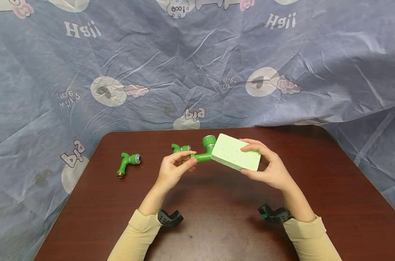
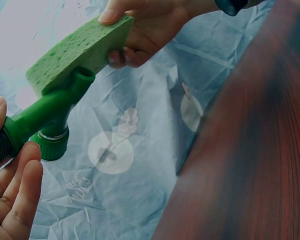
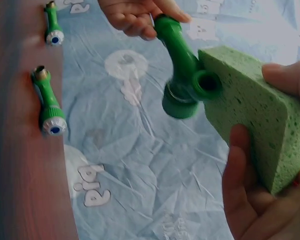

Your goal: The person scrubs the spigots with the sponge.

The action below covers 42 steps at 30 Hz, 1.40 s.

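Green tap (image 1: 204,157) partly behind sponge (image 1: 235,151), head view

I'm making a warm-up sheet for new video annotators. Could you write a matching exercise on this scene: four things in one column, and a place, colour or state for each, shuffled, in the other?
Column one
1. Left hand
2. Table
3. Right hand
4. Cloth backdrop

Column two
A. Dark reddish brown
B. Blue-grey, printed with words
C. Pinches a green fitting by one end
D. Grips a pale green sponge

Right pairs: 1-C, 2-A, 3-D, 4-B
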Each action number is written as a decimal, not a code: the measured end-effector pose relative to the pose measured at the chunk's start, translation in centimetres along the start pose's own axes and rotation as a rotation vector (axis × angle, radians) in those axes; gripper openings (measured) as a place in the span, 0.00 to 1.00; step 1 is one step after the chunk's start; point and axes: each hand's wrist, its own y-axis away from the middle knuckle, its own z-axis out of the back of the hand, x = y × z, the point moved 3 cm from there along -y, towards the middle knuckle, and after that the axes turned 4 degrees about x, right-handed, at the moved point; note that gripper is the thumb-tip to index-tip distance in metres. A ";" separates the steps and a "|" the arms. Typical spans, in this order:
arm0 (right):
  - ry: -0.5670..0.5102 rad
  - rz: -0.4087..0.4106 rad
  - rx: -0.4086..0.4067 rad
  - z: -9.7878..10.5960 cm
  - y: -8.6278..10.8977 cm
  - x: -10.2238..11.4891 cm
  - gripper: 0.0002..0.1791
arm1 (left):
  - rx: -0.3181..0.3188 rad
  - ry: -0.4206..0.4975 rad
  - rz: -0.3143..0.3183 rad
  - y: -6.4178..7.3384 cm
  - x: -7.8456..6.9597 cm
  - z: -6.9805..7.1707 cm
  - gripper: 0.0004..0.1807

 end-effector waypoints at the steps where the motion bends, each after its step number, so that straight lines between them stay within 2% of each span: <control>1: 0.004 0.005 -0.008 -0.2 0.0 0.0 0.34 | -0.004 0.003 0.000 0.0 0.0 0.0 0.14; 7: 0.005 0.020 -0.028 -2.5 -0.4 0.3 0.33 | -0.002 0.017 0.008 0.1 0.1 -0.4 0.14; 11: -0.011 0.000 -0.045 -3.1 -0.4 0.4 0.32 | 0.003 0.007 0.002 0.1 0.1 -0.6 0.14; 16: 0.035 -0.085 -0.125 -2.4 -0.5 1.0 0.31 | -0.027 0.002 -0.007 0.1 0.1 -0.4 0.14; 18: 0.051 -0.092 -0.143 -2.3 -0.6 1.6 0.31 | -0.043 -0.001 -0.013 0.1 0.1 -0.3 0.14; 20: 0.047 -0.074 -0.136 -2.3 -0.8 2.4 0.30 | -0.055 0.000 -0.017 0.1 0.1 -0.2 0.13; 24: 0.015 0.016 -0.083 -2.6 -1.2 3.3 0.30 | -0.087 0.014 -0.022 0.0 0.0 0.2 0.14; 27: 0.015 0.033 -0.072 -2.3 -1.1 2.8 0.31 | -0.108 0.036 -0.025 0.0 -0.2 0.4 0.15; 32: 0.034 -0.055 -0.115 -0.9 -0.5 1.0 0.32 | -0.120 0.033 -0.037 -0.1 -0.5 0.7 0.14; 38: 0.075 -0.091 -0.175 0.3 -0.5 1.7 0.31 | -0.138 0.041 -0.056 -0.2 -0.5 0.9 0.14; 42: 0.064 -0.089 -0.173 0.9 -0.2 0.7 0.32 | -0.147 0.045 -0.056 -0.3 -0.4 1.1 0.15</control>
